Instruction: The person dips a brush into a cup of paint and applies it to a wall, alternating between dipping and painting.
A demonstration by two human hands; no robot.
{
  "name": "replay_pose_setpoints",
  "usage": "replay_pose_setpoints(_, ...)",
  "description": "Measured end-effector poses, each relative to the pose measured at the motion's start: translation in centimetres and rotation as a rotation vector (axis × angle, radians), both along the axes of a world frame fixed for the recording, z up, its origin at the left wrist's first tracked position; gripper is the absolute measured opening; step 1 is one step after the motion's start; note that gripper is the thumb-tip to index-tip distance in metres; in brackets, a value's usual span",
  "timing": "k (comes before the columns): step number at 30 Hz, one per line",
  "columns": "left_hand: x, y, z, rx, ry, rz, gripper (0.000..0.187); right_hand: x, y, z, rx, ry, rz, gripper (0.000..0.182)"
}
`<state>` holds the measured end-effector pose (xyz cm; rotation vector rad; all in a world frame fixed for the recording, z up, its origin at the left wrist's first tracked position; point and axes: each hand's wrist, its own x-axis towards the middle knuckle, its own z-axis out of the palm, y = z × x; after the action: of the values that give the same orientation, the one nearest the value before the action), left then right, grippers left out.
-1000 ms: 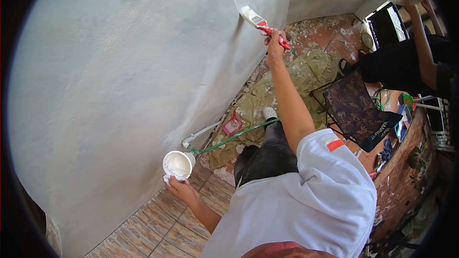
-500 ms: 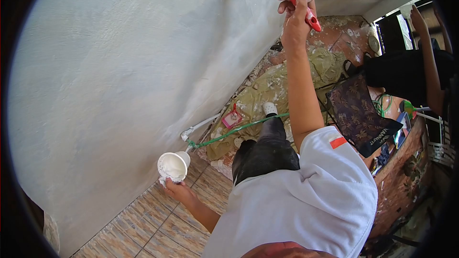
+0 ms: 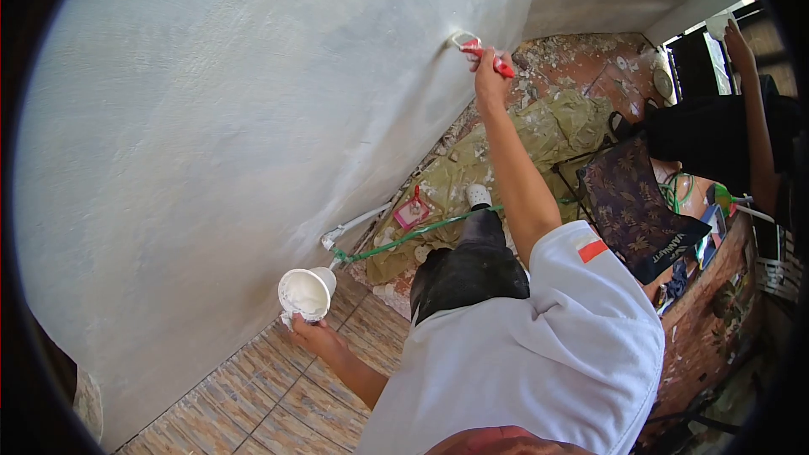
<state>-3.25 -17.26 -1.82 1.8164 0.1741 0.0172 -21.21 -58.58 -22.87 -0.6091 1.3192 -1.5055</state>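
My right hand (image 3: pixel 491 76) is closed round the red handle of a paintbrush (image 3: pixel 482 52), whose bristles touch the grey-white wall (image 3: pixel 253 101). Low on the left, my left hand (image 3: pixel 312 333) grips a white cup (image 3: pixel 307 295) that holds white paint. White smears show on the cup's rim and near my fingers. The cup is beside the lower part of the wall, above the tiled floor.
A white pipe (image 3: pixel 358 221) with a green hose (image 3: pixel 404 238) juts from the wall. A pink tray (image 3: pixel 411 213) lies on a paint-spotted sheet (image 3: pixel 539 131). At the right are a patterned bag (image 3: pixel 632 194) and another person's arm (image 3: pixel 758 109).
My right hand has moved down and slightly left with the paintbrush, which now meets the wall lower down. My left hand and the cup have hardly moved.
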Motion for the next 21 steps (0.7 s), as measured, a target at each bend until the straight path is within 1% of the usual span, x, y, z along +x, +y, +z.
replay_pose_setpoints(2,0.6,0.3,-0.4,0.012,-0.035,-0.062,0.039,-1.0,-1.0,7.1,-0.233,-0.077,-0.002,0.019)
replay_pose_setpoints(4,0.8,0.2,-0.4,0.037,-0.025,-0.087,0.039,-2.4,-0.7,13.5,-0.471,-0.273,0.012,0.02)
replay_pose_setpoints(5,0.7,0.1,-0.4,0.056,-0.018,-0.111,0.039,-2.7,-0.3,15.4,-0.466,-0.272,0.016,0.02)
replay_pose_setpoints(7,0.4,-0.6,-0.3,0.043,-0.011,-0.093,0.039,-3.0,0.2,17.9,-0.617,-0.495,0.088,0.02)
replay_pose_setpoints(8,0.2,-1.0,-0.2,0.03,-0.009,-0.077,0.039,-2.5,0.1,17.4,-0.619,-0.495,0.089,0.02)
replay_pose_setpoints(10,-0.1,-1.3,0.1,0.038,-0.008,-0.082,0.038,-0.8,0.5,14.0,-0.519,-0.174,0.178,0.02)
replay_pose_setpoints(11,-0.2,-1.5,0.2,0.045,-0.006,-0.087,0.038,0.2,0.7,11.3,-0.45,-0.262,0.173,0.021)
replay_pose_setpoints(13,-0.3,-1.6,0.1,0.023,0.009,-0.086,0.038,1.0,1.5,5.1,-0.268,-0.334,0.092,0.02)
replay_pose_setpoints(15,-0.6,-1.9,0.3,0.005,0.023,-0.079,0.038,0.6,2.6,2.2,-0.19,-0.303,0.014,0.02)
replay_pose_setpoints(16,-0.9,-2.4,0.6,-0.012,0.022,-0.08,0.038,0.6,3.1,1.4,-0.194,-0.307,0.018,0.02)
replay_pose_setpoints(18,-1.0,-2.1,0.8,-0.034,0.02,-0.084,0.039,0.4,4.0,0.4,0.002,-0.042,-0.012,0.019)
replay_pose_setpoints(19,-0.6,-1.6,0.6,-0.024,0.046,-0.152,0.04,0.2,3.9,0.2,0.092,0.021,-0.013,0.018)
replay_pose_setpoints(20,-0.5,-1.5,0.5,-0.013,0.071,-0.219,0.042,0.1,3.3,1.2,0.077,0.019,-0.017,0.018)
replay_pose_setpoints(21,-0.6,-1.7,0.5,-0.024,0.069,-0.22,0.042,0.1,2.7,3.3,0.075,0.005,0.042,0.018)
